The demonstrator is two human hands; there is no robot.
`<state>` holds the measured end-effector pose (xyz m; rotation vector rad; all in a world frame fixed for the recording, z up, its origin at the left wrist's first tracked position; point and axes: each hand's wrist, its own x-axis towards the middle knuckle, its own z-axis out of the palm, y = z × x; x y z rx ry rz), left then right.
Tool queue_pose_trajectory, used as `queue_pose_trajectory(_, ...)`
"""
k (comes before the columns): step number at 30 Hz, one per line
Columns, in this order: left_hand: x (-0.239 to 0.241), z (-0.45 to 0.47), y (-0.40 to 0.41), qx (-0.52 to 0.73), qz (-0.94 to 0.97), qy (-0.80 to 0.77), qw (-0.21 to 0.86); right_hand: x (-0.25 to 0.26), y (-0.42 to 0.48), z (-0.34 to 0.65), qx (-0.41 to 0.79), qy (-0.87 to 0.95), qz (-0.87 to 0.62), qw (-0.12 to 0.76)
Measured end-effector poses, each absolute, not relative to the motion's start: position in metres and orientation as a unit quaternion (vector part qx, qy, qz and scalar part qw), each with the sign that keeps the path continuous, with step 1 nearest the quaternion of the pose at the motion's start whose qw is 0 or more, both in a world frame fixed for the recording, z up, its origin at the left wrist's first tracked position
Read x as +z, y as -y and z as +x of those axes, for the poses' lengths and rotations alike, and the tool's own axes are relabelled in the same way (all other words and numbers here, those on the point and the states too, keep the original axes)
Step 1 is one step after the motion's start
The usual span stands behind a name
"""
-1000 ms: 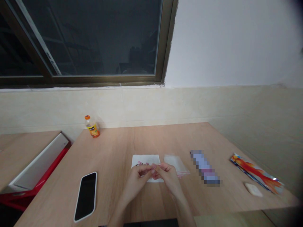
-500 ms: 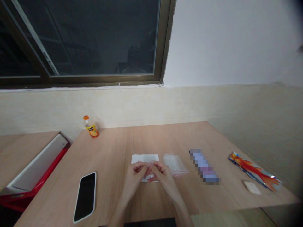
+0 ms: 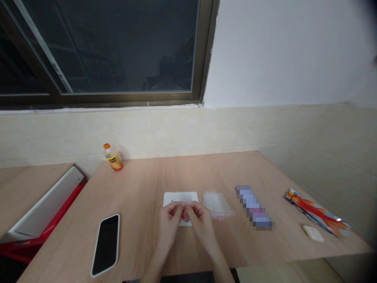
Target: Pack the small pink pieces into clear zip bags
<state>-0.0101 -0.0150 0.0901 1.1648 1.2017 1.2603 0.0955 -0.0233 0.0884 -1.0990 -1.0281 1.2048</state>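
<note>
A white paper sheet (image 3: pixel 180 196) lies flat on the wooden table (image 3: pixel 138 239), and both hands hover over its near half. My left hand (image 3: pixel 170 222) and my right hand (image 3: pixel 200 224) meet at the fingertips, pinching a small pink item (image 3: pixel 185 214). Its exact shape is hidden by my fingers. To the right of the paper, a clear plastic bag (image 3: pixel 218 205) lies close to my right hand without touching it.
Farther right lie a pixelated packet (image 3: pixel 253 207), a colourful foil packet (image 3: pixel 317 214) and a small white bar (image 3: pixel 313 233). A black phone (image 3: pixel 106 245) lies left, an orange-capped juice bottle (image 3: pixel 113 157) stands by the wall, and a red-and-white object (image 3: pixel 44 210) sits beyond the table's left edge.
My hands have drawn closer together over the paper, and their fingertips now cover the pink item. The view has tilted slightly and shifted a little.
</note>
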Motion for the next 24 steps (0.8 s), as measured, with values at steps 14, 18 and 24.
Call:
queue_pose_trajectory(14,0.086,-0.006,0.014,0.55,0.452,-0.548,0.441,0.09,0.029,0.085,0.492,0.428,-0.514,0.558)
queue_pose_trajectory(18,0.086,-0.008,0.017,0.539,0.517,-0.537,0.392,0.092,0.023,0.09,0.449,0.418,-0.534,0.583)
queue_pose_trajectory(24,0.081,-0.013,0.021,0.485,0.657,-0.508,0.273,0.094,0.027,0.092,0.374,0.498,-0.548,0.559)
